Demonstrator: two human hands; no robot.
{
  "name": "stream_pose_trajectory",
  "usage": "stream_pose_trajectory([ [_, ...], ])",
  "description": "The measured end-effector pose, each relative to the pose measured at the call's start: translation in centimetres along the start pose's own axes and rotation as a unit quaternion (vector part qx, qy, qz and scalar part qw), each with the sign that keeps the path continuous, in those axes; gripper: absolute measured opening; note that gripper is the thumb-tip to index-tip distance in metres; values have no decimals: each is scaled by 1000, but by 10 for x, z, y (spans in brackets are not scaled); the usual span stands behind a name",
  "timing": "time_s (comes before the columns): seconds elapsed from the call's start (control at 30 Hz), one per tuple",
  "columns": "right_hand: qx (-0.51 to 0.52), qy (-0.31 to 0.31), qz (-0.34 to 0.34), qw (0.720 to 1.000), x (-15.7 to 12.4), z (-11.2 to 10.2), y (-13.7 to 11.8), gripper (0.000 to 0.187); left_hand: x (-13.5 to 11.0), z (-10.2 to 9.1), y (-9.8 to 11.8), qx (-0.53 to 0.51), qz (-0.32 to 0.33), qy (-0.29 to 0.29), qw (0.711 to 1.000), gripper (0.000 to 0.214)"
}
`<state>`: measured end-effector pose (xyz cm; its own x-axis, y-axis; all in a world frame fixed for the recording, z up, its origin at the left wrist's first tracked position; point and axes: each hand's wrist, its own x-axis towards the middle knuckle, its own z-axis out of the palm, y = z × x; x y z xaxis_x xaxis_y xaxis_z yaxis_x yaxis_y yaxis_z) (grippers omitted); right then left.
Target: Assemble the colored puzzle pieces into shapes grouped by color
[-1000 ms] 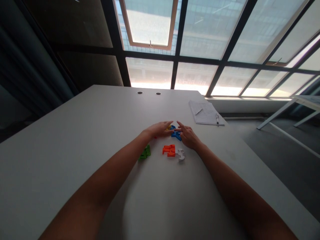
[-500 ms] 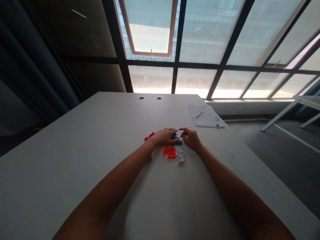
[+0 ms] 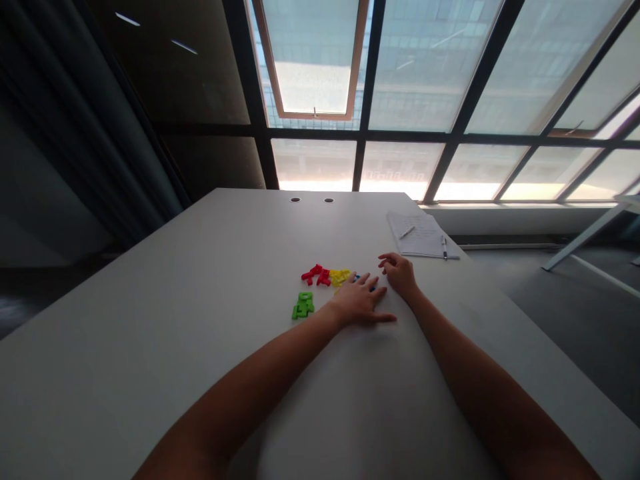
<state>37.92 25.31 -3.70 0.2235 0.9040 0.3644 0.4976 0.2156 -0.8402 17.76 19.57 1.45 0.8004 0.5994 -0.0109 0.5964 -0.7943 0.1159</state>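
Small coloured plastic puzzle pieces lie on a grey table (image 3: 175, 320). My left hand (image 3: 361, 303) lies flat on the table with its fingers spread, covering some pieces; a sliver of a blue piece (image 3: 356, 277) shows at its fingertips. To its left are a red piece (image 3: 315, 274), a yellow piece (image 3: 340, 276) and, nearer me, a green piece (image 3: 303, 306). My right hand (image 3: 399, 271) rests just right of the left one, fingers loosely curled, with nothing visible in it.
A sheet of paper (image 3: 421, 235) with two pens (image 3: 443, 247) lies at the table's far right. Two cable holes (image 3: 311, 199) sit near the far edge. Large windows stand behind, and a white table frame (image 3: 590, 233) is at the right.
My left hand moved toward me and right, now lying flat over the orange and white pieces. The red, yellow and green pieces are uncovered. My right hand drew back slightly.
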Motion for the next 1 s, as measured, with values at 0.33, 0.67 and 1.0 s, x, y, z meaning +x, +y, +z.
stream_pose_trajectory([
  [0.33,-27,-10,-19,999,0,-2,0,33,-7,-6,-19,26,-28,18,999,91],
  [0.67,-40,-17,-18,999,-1,-2,1,33,-22,1,-38,-57,-116,5,992,84],
  [1.0,-56,-21,-24,998,-2,-4,-2,34,-29,-16,-39,-57,-145,4,988,87],
])
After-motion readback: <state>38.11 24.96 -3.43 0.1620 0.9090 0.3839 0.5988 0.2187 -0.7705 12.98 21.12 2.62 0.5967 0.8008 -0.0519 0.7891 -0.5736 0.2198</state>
